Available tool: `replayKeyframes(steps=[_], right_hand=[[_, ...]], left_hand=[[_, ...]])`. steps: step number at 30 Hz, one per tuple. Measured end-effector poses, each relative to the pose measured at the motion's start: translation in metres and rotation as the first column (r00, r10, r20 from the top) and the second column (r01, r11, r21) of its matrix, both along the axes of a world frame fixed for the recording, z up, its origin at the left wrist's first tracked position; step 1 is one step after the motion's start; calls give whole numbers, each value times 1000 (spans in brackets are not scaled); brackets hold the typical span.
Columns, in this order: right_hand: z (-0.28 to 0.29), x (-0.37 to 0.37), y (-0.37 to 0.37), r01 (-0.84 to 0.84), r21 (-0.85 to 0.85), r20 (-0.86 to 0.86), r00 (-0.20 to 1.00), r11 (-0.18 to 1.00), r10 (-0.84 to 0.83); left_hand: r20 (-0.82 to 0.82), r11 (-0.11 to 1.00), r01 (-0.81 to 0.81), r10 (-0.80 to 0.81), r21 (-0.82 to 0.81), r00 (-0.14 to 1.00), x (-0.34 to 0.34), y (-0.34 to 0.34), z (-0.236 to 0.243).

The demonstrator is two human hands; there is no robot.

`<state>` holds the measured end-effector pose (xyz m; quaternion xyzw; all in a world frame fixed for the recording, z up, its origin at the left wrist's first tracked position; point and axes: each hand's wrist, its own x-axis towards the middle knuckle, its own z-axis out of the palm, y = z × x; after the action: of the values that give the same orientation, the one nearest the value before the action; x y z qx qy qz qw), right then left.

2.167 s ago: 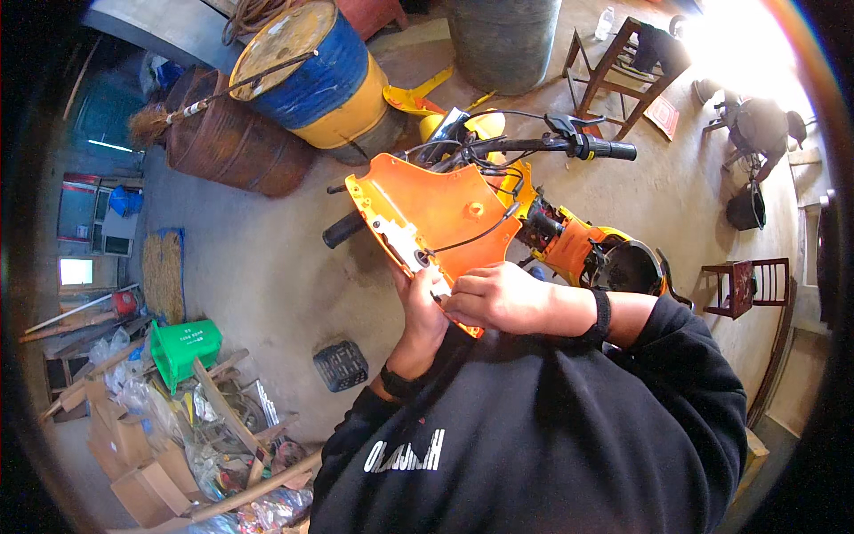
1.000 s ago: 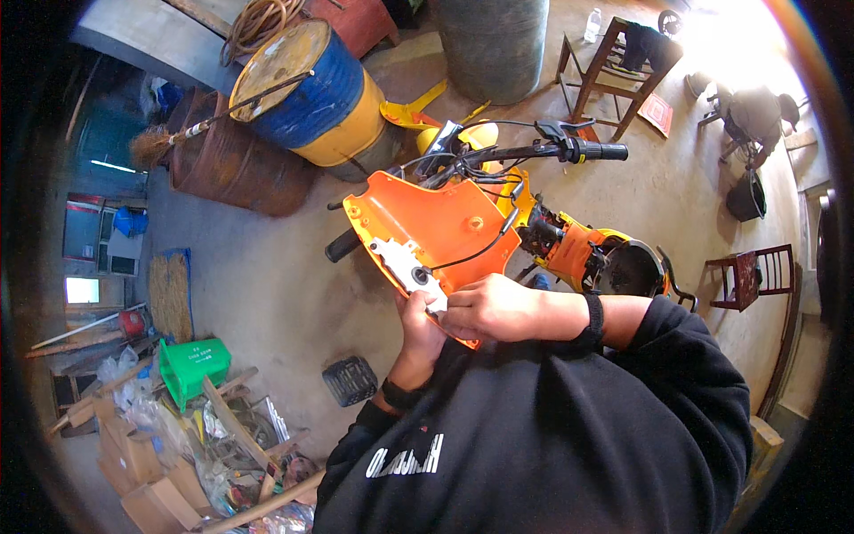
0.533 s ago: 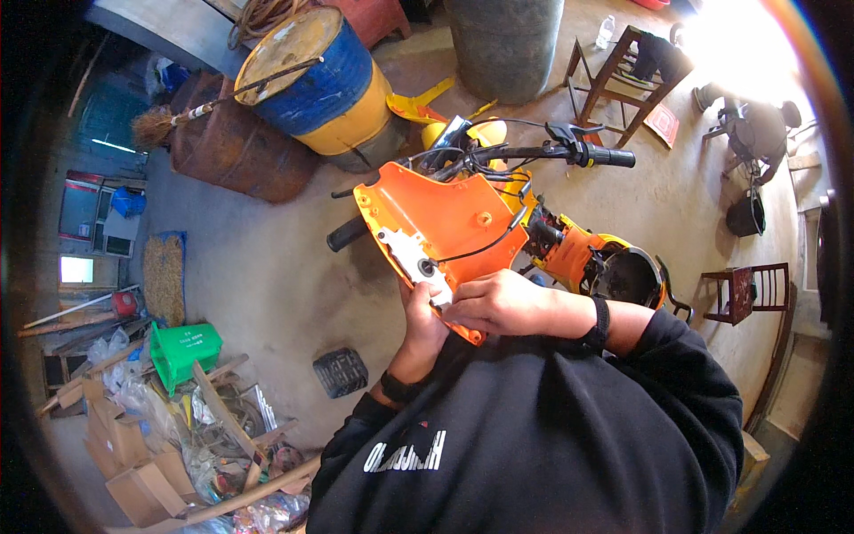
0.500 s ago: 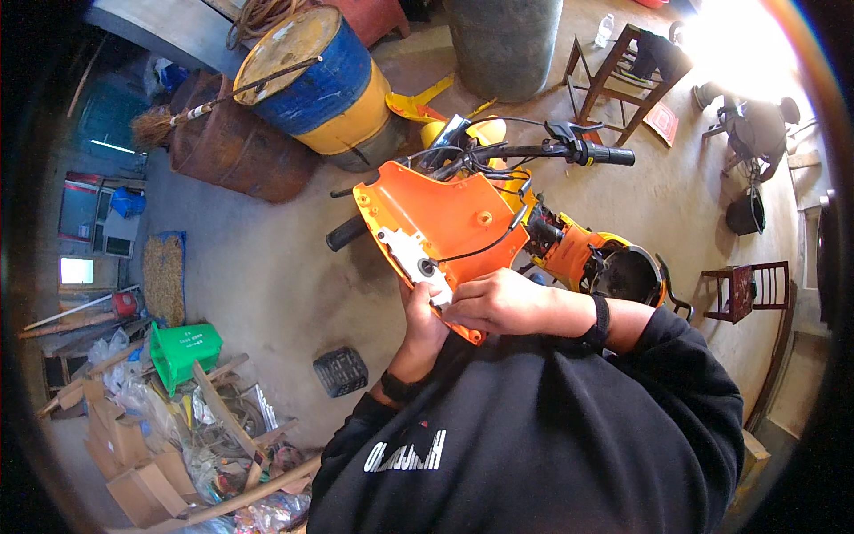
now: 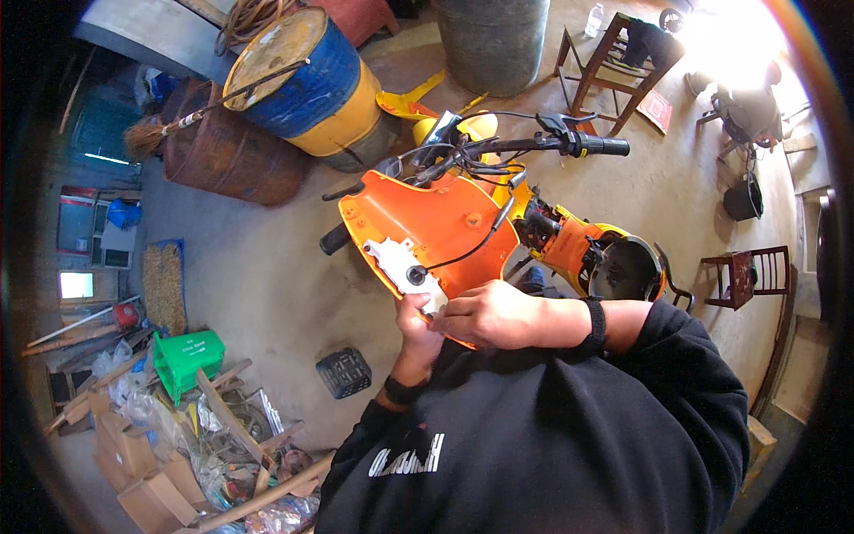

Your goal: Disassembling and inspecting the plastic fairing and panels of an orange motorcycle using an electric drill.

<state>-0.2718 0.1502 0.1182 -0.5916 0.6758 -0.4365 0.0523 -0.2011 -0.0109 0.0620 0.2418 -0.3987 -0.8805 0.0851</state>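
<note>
An orange plastic scooter panel (image 5: 427, 218) lies with its ribbed inner side up in front of me. Along its near left edge sits a white plastic housing (image 5: 393, 260) with a round black fitting (image 5: 416, 275), from which a black cable (image 5: 476, 249) runs up to the handlebar. My left hand (image 5: 416, 334) is closed round the panel's near edge, its thumb on the white housing. Fingers of my right hand (image 5: 485, 313) are pinched together at the housing's lower end; whatever they hold is hidden. Beyond the panel is the scooter's handlebar (image 5: 525, 145) with its black grip.
The stripped scooter body (image 5: 560, 245) with a round black opening extends to the right. A blue and yellow drum (image 5: 325, 98) and a rusty drum (image 5: 222, 151) stand far left. On the floor are a black plastic crate (image 5: 344, 372), a green bin (image 5: 187, 360) and scrap. Wooden chairs stand right.
The panel and both hands sit slightly further left in the picture, while the view itself has shifted a little. Both hands keep their hold at the white housing.
</note>
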Motion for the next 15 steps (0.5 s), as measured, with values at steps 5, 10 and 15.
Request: replayKeyframes(steps=[5, 10, 15], right_hand=[[1, -1, -2, -21, 86, 12, 1000, 996, 20], [-3, 3, -7, 37, 155, -143, 990, 987, -15], [-6, -1, 0, 14, 80, -89, 996, 997, -6]], left_hand=[[-23, 996, 79, -80, -51, 996, 5, -9, -9], [6, 997, 78, -78, -16, 997, 4, -12, -11], [-2, 999, 45, -45, -18, 999, 2, -8, -10]])
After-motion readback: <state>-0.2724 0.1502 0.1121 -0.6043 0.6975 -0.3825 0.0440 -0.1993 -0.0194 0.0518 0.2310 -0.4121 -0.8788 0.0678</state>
